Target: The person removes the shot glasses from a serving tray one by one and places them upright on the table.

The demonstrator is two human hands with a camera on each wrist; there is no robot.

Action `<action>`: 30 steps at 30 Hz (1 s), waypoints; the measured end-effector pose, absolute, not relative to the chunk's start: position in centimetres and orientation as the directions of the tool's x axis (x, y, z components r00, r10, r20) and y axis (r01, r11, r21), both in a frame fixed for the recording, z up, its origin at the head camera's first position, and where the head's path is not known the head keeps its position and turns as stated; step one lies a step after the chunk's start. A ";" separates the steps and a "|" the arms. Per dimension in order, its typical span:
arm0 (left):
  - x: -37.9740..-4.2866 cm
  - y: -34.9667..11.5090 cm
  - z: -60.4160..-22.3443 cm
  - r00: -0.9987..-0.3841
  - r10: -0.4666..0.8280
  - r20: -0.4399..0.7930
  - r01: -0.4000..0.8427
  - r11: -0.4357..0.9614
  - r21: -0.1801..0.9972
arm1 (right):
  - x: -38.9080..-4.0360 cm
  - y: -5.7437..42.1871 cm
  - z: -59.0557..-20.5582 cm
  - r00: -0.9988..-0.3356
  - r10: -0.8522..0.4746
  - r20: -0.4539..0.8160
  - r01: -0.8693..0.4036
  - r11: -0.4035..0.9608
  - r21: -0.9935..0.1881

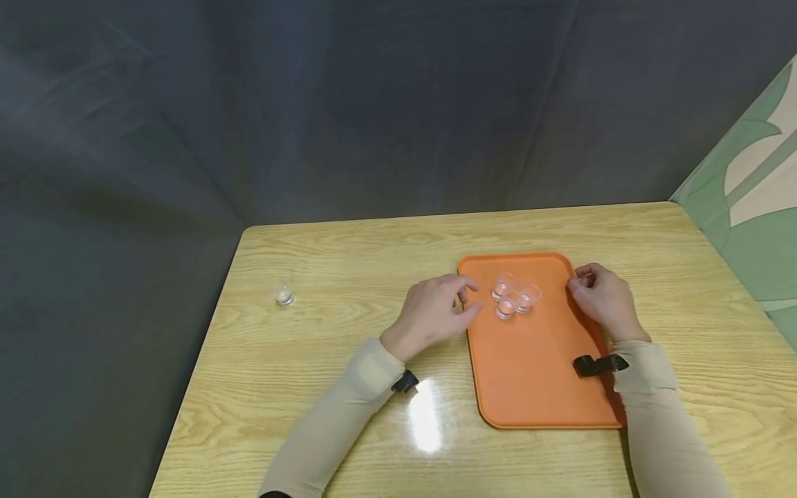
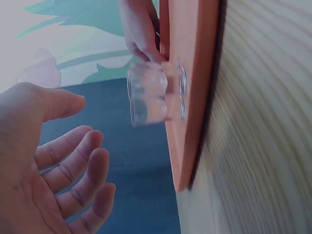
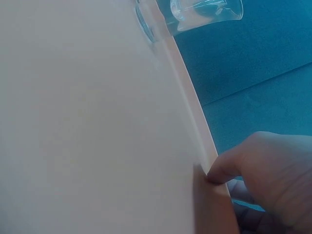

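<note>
An orange tray point(image 1: 542, 373) lies on the wooden table, and three small clear glasses point(image 1: 505, 308) stand close together in its far left part. My left hand point(image 1: 436, 308) hovers at the tray's left edge beside the glasses, thumb and fingers apart with nothing between them. In the left wrist view there is a gap between this hand point(image 2: 63, 161) and the glasses point(image 2: 156, 109). On the other side, my right hand point(image 1: 602, 301) pinches the tray's right rim. The right wrist view has its thumb point(image 3: 229, 165) on the inner side of the rim, fingers outside.
Another small clear glass point(image 1: 284, 296) stands alone on the left part of the table point(image 1: 336, 277). A dark curtain point(image 1: 398, 111) hangs behind the table's far edge. Green and white patterned fabric point(image 1: 759, 187) borders the right side.
</note>
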State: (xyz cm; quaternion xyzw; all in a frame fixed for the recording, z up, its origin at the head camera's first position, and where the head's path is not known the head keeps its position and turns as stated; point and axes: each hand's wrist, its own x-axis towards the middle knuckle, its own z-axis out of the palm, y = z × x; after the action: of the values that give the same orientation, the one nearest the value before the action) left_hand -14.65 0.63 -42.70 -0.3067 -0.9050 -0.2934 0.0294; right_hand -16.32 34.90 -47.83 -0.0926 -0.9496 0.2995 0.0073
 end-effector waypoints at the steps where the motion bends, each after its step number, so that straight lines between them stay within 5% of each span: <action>1: -14.6 1.0 -42.7 -0.803 0.547 0.236 0.582 0.639 0.503 | -16.3 34.9 -47.8 -0.983 0.181 -0.044 0.173 0.803 -0.570; 30: -15.5 6.8 -44.0 -0.776 0.609 0.163 0.621 0.694 0.364 | -16.5 35.1 -47.9 -0.981 0.186 -0.063 0.189 0.803 -0.566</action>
State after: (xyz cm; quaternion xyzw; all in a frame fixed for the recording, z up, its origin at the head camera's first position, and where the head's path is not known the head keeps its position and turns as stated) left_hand -15.50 6.79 -44.00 -0.3343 -0.9202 -0.2031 0.0145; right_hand -16.53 35.07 -47.86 -0.0987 -0.9494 0.2983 -0.0022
